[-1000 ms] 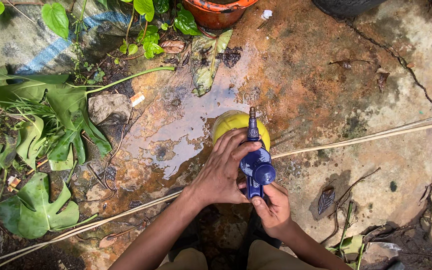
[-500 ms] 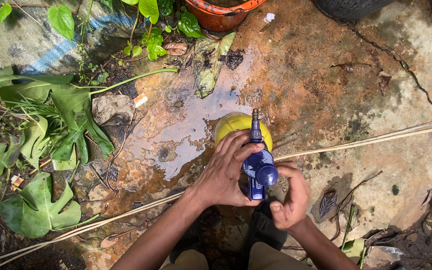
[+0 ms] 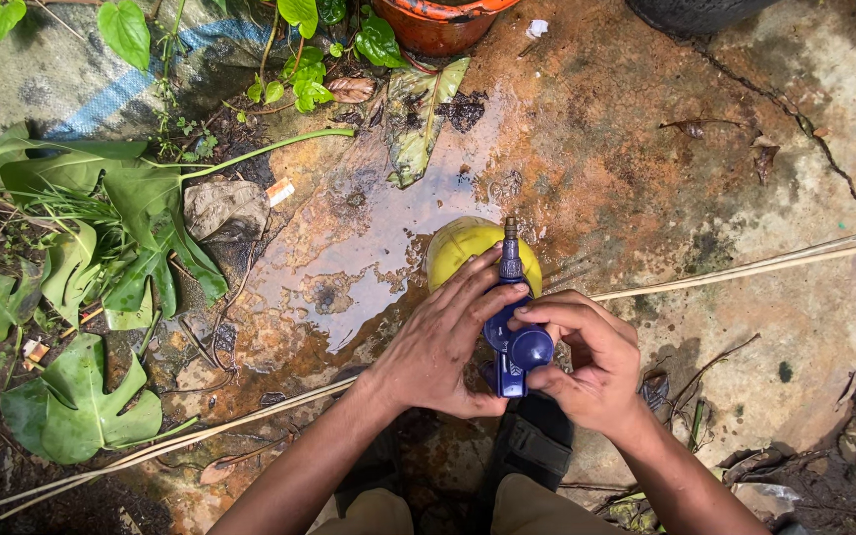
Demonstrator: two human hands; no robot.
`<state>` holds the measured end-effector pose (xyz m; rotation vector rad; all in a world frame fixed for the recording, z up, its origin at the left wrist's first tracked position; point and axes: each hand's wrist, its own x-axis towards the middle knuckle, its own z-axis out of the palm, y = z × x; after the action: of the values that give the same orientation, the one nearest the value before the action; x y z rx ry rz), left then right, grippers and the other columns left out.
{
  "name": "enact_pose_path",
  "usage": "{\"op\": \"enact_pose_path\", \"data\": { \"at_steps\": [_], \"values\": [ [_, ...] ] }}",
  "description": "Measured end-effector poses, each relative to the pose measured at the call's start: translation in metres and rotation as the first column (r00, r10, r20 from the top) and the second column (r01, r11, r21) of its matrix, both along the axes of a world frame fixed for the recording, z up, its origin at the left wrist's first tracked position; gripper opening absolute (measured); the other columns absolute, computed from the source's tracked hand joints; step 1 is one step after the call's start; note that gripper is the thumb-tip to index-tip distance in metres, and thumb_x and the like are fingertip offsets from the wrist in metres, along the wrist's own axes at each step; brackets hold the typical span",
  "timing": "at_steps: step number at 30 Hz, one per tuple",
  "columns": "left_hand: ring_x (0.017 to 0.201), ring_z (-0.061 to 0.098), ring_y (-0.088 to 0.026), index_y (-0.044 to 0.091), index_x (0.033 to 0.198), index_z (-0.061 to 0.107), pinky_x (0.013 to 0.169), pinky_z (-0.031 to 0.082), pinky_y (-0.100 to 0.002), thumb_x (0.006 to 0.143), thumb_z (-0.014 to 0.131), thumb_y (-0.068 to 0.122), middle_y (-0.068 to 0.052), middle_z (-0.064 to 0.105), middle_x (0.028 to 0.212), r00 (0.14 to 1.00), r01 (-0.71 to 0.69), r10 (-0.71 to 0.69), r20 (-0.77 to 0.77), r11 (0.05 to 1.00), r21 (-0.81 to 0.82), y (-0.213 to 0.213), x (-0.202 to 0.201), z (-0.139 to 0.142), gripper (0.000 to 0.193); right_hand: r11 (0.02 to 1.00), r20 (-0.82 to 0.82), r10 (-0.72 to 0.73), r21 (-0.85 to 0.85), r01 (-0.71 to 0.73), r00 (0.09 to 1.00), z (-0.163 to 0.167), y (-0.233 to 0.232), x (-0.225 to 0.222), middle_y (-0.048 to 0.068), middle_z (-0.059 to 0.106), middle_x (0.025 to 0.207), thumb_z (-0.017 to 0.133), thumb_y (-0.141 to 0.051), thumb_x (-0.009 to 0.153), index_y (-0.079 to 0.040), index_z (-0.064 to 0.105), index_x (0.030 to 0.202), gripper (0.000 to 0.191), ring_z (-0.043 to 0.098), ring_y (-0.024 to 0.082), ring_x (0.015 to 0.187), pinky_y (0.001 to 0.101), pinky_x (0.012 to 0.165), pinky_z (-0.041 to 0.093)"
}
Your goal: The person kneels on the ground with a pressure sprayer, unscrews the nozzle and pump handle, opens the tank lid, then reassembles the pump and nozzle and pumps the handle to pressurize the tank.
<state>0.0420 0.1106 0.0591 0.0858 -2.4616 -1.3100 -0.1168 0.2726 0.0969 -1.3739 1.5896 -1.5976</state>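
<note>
Gripping the blue pump head [image 3: 509, 337] atop a yellow sprayer bottle [image 3: 468, 253] on wet stone ground [image 3: 646, 168].
Left hand [image 3: 443, 342] wraps it firmly; right hand [image 3: 587, 362] pinches the knob, best turned squarely.

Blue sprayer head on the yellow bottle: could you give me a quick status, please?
Left hand grips blue sprayer head. Right hand pinches its round knob. Yellow bottle upright on wet stone ground. Nothing blocking.
</note>
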Motion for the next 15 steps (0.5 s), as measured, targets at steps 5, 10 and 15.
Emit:
{"op": "enact_pose_path", "data": {
  "at_steps": [5,10,15],
  "values": [
    [0.157,0.036,-0.046,0.016,0.16,0.031,0.128,0.038,-0.054,0.073,0.084,0.059,-0.028,0.035,0.164,1.0,-0.006,0.006,0.003,0.999,-0.036,-0.005,-0.004,0.003,0.11,0.97,0.117,-0.085,0.235,0.055,0.99,0.006,0.0,-0.002,0.013,0.076,0.107,0.061,-0.052,0.099,0.002,0.07,0.124,0.06,0.065,0.008,0.064,0.0217,0.061,0.054],
    [0.157,0.031,-0.045,0.013,0.155,0.03,0.132,0.026,-0.061,0.066,0.087,0.059,-0.025,0.033,0.161,0.996,-0.068,0.07,-0.056,0.997,0.034,0.007,-0.007,0.006,0.115,0.989,-0.138,0.04,0.147,-0.019,0.99,0.007,0.004,-0.013,0.013,0.078,0.109,0.069,-0.039,0.097,0.0,0.065,0.13,0.052,0.069,0.01,0.079,0.0269,0.081,0.06],
    [0.158,0.034,-0.041,0.017,0.154,0.03,0.136,0.021,-0.062,0.067,0.093,0.049,-0.022,0.036,0.16,0.977,-0.187,0.191,-0.095,0.981,0.048,0.024,-0.016,0.0,0.113,0.985,-0.299,0.078,0.171,-0.027,0.951,0.045,-0.027,-0.007,0.01,0.078,0.104,0.092,-0.022,0.076,-0.004,0.072,0.113,0.046,0.079,0.016,0.09,0.0269,0.077,0.064]
  ]
}}
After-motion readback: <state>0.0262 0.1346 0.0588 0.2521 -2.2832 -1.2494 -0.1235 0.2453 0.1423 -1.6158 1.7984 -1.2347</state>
